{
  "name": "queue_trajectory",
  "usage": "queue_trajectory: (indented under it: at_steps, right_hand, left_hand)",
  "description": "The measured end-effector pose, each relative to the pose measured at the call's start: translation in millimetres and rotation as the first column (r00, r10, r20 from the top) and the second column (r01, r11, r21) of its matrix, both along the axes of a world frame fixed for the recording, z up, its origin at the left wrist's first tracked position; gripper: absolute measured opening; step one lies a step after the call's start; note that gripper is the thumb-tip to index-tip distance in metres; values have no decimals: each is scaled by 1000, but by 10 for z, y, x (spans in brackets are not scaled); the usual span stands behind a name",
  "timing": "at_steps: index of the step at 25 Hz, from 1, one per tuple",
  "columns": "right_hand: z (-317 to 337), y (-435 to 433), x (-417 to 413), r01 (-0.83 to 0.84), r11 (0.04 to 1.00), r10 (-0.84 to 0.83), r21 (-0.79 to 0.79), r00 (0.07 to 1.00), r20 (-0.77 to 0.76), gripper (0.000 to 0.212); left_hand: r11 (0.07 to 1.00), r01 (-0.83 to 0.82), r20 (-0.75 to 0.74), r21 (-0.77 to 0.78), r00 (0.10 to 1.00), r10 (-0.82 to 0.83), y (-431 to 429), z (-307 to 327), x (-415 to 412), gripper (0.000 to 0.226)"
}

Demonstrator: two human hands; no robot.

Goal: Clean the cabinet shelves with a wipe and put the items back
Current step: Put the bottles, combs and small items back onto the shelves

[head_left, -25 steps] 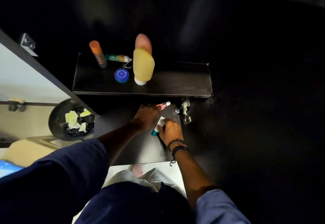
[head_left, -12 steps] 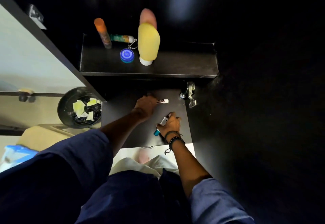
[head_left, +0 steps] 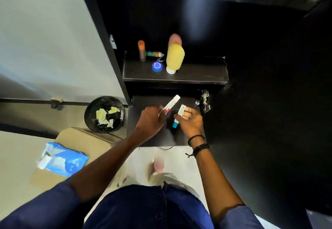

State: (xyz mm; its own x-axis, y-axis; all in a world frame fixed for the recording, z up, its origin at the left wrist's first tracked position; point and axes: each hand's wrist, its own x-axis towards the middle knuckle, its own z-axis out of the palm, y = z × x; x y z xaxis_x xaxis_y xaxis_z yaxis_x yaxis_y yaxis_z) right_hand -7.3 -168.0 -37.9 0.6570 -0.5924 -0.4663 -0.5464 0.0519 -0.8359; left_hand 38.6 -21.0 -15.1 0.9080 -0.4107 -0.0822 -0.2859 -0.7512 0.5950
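Note:
My left hand (head_left: 150, 121) grips a white tube with a red band (head_left: 169, 105), lifted above the lower black shelf (head_left: 142, 106). My right hand (head_left: 190, 122) holds a white tube with a teal cap (head_left: 177, 119) just beside it. On the upper shelf (head_left: 197, 74) stand a yellow bottle (head_left: 175, 56), an orange-capped stick (head_left: 141, 50), a green tube lying down (head_left: 153, 54) and a blue round tin (head_left: 157, 66). A blue wipe pack (head_left: 62, 158) lies on a cardboard box at the left.
A black bin (head_left: 104, 113) with crumpled wipes stands left of the cabinet. A metal hinge (head_left: 204, 100) sticks out at the lower shelf's right. The cabinet's dark side wall (head_left: 107, 40) and open door flank the shelves. A cardboard box (head_left: 86, 139) sits below the bin.
Both hands have lifted their tubes off the lower shelf. The left hand's white tube now points up and to the right. The camera has pulled back, and the wipe pack shows more fully.

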Motion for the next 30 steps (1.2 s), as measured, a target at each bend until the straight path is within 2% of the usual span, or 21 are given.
queue_trajectory:
  at_steps: [3, 7, 10, 14, 17, 20, 22, 24, 25, 27, 29, 30]
  right_hand:
    - [591, 144, 44, -9, 999, 17, -47, 983, 185, 37]
    - [1455, 411, 160, -72, 993, 105, -92, 896, 432, 41]
    - [1978, 606, 280, -81, 984, 157, -156, 803, 575, 49]
    - [2597, 748, 373, -81, 984, 171, -157, 661, 731, 61]
    - [2940, 744, 465, -33, 996, 82, -77, 596, 799, 56]
    - [3114, 658, 605, 12, 999, -35, 34, 555, 831, 53]
    - [3160, 590, 683, 34, 995, -101, 99, 540, 836, 54]
    - [3178, 552, 740, 41, 994, -111, 106, 542, 833, 55]
    - [3186, 552, 757, 44, 994, -104, 96, 550, 829, 55]
    - [3173, 539, 797, 51, 996, -87, 71, 567, 819, 54]
    - [3159, 528, 839, 71, 997, -60, 22, 595, 801, 51]
    - [3148, 519, 861, 85, 996, -41, -15, 615, 787, 49]
  left_hand:
    - [970, -124, 26, -207, 991, 132, 236, 485, -163, 17]
    - [855, -215, 20, -471, 967, 254, 478, 1119, -231, 9]
    - [782, -169, 118, -600, 948, 295, 617, 1608, -189, 3]
    - [751, -58, 328, -657, 876, 354, 714, 2122, -54, 20]
    - [787, 53, 526, -614, 771, 358, 665, 2453, 134, 23]
    - [828, 138, 701, -543, 618, 357, 506, 2761, 366, 21]
    - [902, 117, 804, -417, 511, 305, 364, 2903, 547, 19]
    - [967, -7, 859, -254, 459, 228, 245, 2980, 736, 18]
    - [982, -78, 865, -174, 464, 190, 212, 2994, 818, 18]
    - [982, -184, 812, -33, 568, 134, 186, 3009, 908, 22]
    - [973, -226, 730, 48, 673, 120, 192, 2992, 924, 28]
    - [970, -235, 709, 60, 694, 124, 196, 2984, 916, 31]
